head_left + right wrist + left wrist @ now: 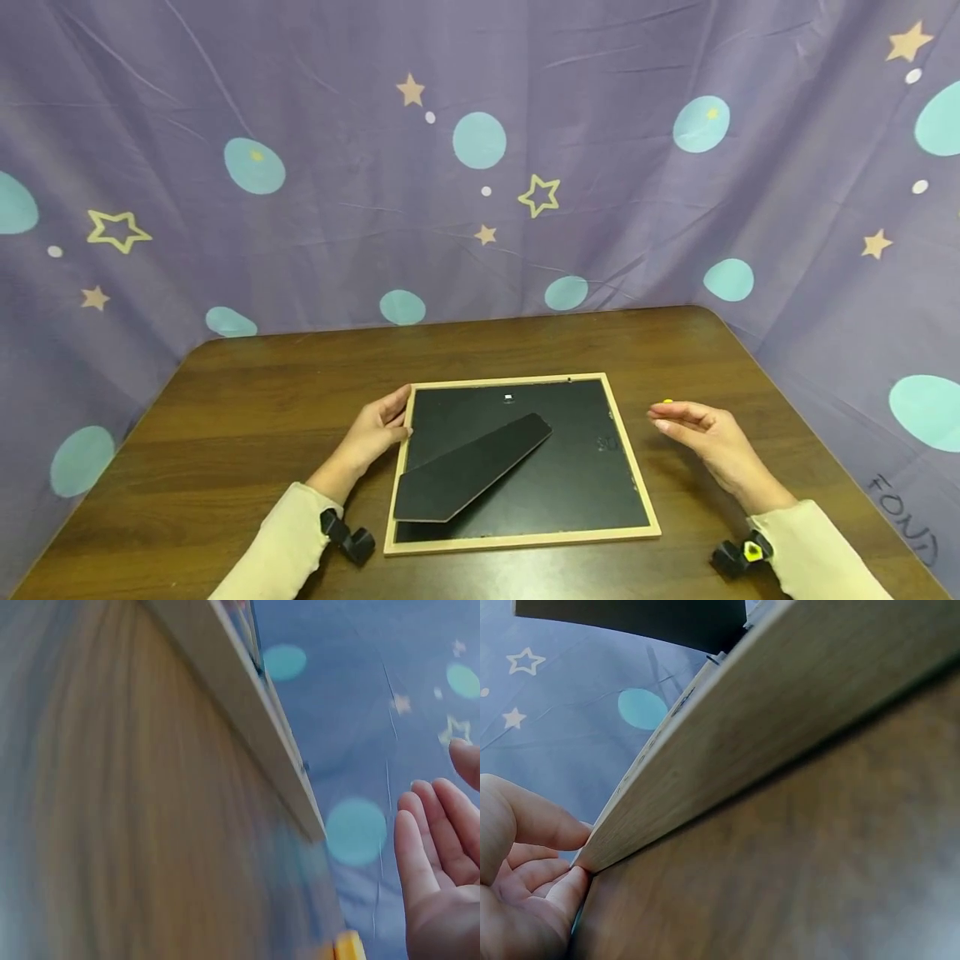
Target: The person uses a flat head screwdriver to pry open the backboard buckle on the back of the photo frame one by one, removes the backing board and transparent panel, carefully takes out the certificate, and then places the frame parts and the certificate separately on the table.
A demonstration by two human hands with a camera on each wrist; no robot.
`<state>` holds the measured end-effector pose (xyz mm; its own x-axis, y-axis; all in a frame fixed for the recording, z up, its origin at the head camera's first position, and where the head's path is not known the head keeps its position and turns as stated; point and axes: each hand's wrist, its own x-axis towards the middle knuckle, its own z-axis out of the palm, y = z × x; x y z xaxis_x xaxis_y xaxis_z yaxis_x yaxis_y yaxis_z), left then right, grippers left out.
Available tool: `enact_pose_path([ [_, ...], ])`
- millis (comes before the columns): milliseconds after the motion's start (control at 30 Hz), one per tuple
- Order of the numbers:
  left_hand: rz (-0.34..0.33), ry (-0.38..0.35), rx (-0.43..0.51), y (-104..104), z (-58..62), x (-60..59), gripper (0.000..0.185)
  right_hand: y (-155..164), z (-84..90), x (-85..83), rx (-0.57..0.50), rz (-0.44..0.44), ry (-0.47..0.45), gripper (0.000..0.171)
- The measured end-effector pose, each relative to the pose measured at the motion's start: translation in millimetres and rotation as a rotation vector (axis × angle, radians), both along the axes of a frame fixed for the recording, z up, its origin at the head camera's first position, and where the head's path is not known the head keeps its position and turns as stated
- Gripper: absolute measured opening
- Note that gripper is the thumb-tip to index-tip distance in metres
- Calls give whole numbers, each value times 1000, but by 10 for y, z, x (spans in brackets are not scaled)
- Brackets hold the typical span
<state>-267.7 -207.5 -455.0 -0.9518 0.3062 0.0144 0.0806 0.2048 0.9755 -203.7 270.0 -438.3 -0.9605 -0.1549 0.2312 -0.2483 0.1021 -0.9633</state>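
Observation:
A picture frame point(525, 544) lies face down on the table, its black back panel point(577, 483) upward within a pale wood rim. Its black easel stand point(472, 471) slants across the panel from the lower left. At the frame's left side, my left hand point(375, 429) grips the edge near the far corner; the left wrist view shows thumb and fingers point(562, 889) at that corner. To the right of the frame, apart from it, my right hand point(708, 437) hovers with fingers extended and nothing in them. A small yellow thing point(667, 402) shows just behind its fingertips, mostly hidden.
The brown wooden table point(262, 408) has rounded far corners. A purple curtain point(337, 208) with stars and dots hangs right behind it and along both sides. Black wrist cameras point(348, 537) are strapped over the cream sleeves point(281, 542).

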Motion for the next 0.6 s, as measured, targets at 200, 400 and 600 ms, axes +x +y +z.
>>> enact_pose_path([
  [200,9,7,11,-40,15,56,70,-347,48,-95,-61,165,-23,29],
  [400,26,16,-2,-123,19,133,69,-756,95,-224,-4,310,-94,38],
  [600,45,-3,-22,-224,15,234,70,-971,220,-233,72,460,-211,46],
])
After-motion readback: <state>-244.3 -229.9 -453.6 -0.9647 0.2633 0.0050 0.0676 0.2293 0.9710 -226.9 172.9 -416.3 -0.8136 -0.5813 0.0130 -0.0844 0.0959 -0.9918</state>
